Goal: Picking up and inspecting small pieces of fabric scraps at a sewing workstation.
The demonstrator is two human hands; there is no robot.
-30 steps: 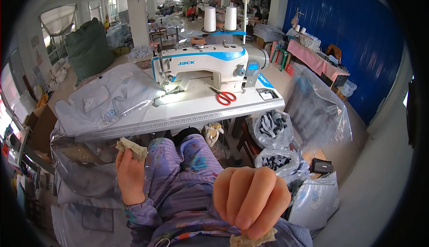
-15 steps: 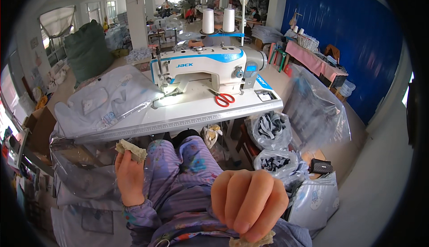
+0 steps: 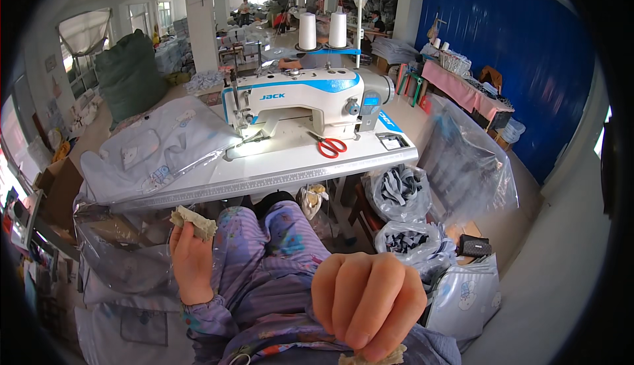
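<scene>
My left hand (image 3: 193, 269) is raised over my lap on the left, its fingers closed on a flat, pale beige, rough-edged bread piece (image 3: 203, 225). Close to the camera at the lower right, my right hand (image 3: 370, 299) is curled with fingertips pointing down. They pinch a second piece of the same beige bread (image 3: 391, 357), mostly cut off by the lower edge. Beyond both hands stands a white and blue sewing machine (image 3: 297, 94) on its table (image 3: 290, 175). Red-handled scissors (image 3: 331, 147) lie beside it, touched by neither hand.
Grey printed fabric (image 3: 152, 147) covers the table's left end. Plastic bags of dark and light strips (image 3: 399, 190) stand at the right, near a small dark pouch (image 3: 473, 246). Two white thread cones (image 3: 308, 32) rise behind the machine. People sit or stand far back.
My right hand has dropped very slightly with its bread piece. The left hand holds still. A distant person at the back has shifted.
</scene>
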